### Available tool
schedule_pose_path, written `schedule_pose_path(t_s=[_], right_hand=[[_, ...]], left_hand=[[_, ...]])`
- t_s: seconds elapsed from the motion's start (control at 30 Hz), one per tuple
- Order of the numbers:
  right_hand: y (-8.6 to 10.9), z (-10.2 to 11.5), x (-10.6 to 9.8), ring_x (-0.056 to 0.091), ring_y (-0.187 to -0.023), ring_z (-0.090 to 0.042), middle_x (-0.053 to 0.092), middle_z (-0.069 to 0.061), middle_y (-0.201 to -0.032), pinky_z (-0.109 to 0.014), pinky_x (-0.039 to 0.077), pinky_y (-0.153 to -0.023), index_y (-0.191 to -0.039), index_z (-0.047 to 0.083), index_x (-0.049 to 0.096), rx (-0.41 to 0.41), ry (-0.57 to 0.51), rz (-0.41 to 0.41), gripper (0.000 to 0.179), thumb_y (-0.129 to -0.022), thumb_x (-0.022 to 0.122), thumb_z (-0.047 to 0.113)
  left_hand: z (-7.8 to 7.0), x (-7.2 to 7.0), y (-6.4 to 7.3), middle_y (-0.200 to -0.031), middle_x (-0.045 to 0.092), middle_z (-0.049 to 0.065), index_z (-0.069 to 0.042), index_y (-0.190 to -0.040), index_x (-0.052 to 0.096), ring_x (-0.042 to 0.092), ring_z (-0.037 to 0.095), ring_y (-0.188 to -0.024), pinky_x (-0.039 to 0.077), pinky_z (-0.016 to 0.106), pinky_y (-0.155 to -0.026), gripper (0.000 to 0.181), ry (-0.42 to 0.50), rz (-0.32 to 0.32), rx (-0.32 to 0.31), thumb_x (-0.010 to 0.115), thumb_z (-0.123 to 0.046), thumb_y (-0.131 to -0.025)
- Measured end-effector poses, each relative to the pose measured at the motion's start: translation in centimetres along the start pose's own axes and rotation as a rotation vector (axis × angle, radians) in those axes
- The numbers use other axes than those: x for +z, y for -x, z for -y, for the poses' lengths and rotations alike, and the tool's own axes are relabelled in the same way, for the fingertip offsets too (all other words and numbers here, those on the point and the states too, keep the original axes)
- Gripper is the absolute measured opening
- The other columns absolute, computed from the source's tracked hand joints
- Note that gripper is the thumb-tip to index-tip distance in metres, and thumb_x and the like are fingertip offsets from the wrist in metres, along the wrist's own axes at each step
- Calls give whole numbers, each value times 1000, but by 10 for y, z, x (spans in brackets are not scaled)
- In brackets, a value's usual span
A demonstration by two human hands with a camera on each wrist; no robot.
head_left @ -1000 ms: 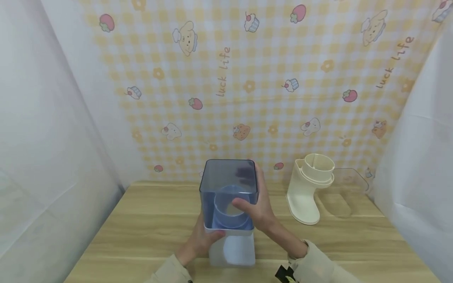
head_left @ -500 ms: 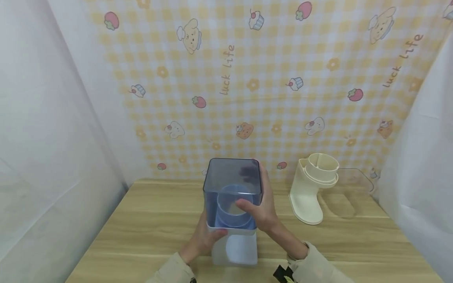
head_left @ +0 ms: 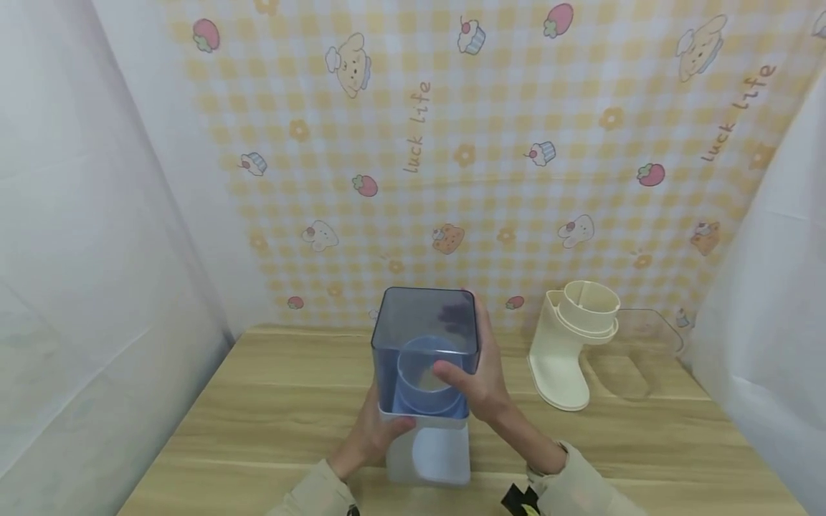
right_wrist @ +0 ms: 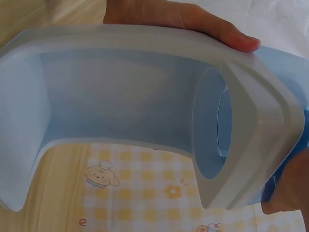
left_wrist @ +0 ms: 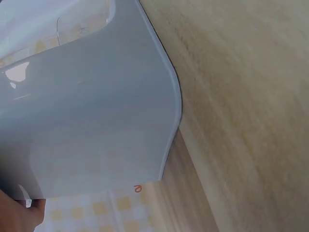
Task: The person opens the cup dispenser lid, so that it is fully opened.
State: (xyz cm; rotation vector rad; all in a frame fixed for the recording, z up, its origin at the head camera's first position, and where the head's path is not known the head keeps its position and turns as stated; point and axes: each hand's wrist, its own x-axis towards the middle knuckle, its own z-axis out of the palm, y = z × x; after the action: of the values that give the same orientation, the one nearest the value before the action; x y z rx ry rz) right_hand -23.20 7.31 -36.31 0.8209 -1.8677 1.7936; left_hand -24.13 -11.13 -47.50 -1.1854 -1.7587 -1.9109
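Note:
A pale blue C-shaped plastic stand (head_left: 445, 455), like the base of a pet feeder, stands at the front middle in the head view. On its top sits a square tinted see-through bin (head_left: 422, 319), with a round collar visible inside. My left hand (head_left: 376, 433) grips the stand's upper left side, thumb across the front just below the bin. From the right, my right hand (head_left: 482, 387) holds the bin, thumb over its front face. The right wrist view shows the stand's hollow (right_wrist: 120, 96) and round opening; its smooth outer side (left_wrist: 96, 111) fills the left wrist view.
A cream stand (head_left: 561, 358) with a round collar on top is at the back right of the wooden table (head_left: 258, 401). Behind it lies a clear container (head_left: 619, 373). A patterned cloth (head_left: 413, 215) hangs at the back, white sheets (head_left: 768, 301) at the sides.
The head view has shifted slightly, moving the whole scene a little to the right in the picture. Both hands keep their hold on the stand and bin.

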Motion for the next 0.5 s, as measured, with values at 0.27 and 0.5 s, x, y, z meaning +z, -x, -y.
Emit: schedule_pose_path(t_s=[0.27,0.5], right_hand=[[-5,-1,-2,48,-122,-33,49,-8,-139,-56,41,-101,-156,24,26,65,17,35,99,-78,67,70],[0,-2,-3,50,-122,-28,51,-5,-138,-47,43,-101,-155,25,28,45,8,4,95,-80,69,66]], left_hand=[[1,0,0,-133,59,5,0,-147,27,63,16,-114,52,33,-100,82,4,-1,-11,66,-48,-93],[1,1,0,-133,58,8,1,-149,23,64,18,-113,54,36,-98,86,30,16,-7,66,-49,-93]])
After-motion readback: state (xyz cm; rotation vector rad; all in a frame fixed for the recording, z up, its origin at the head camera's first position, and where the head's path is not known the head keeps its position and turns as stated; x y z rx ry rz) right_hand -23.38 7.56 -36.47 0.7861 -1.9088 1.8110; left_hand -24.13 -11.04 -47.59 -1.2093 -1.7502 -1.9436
